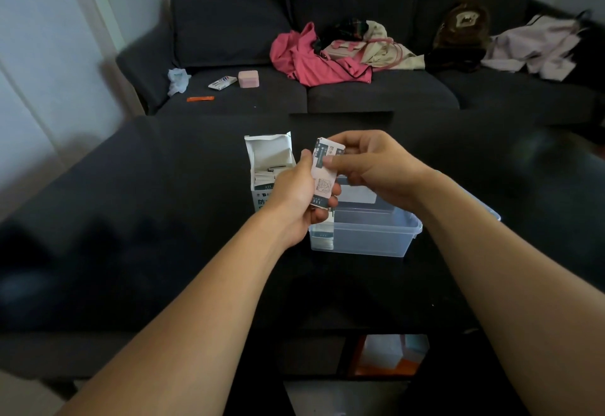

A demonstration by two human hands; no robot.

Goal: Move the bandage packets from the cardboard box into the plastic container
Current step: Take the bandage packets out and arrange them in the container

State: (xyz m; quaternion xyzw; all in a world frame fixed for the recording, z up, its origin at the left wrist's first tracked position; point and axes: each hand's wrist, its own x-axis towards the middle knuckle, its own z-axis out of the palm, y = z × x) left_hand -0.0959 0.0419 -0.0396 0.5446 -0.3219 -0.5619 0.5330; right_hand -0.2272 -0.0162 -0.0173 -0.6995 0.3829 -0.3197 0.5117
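Here both the left hand and right hand grip one bandage packet; one cardboard box, one plastic container.

A: Left hand?
B: Forearm extended forward, fingers curled, thumb up, clamped on the bandage packets (lower end).
A: Right hand?
B: Forearm angled inward; thumb and fingers pinch the same stack's upper end.

A: What's on the sofa?
B: Pink cloth, a brown bag, a small pink case, an orange strip
A: And the table?
B: Dark, glossy
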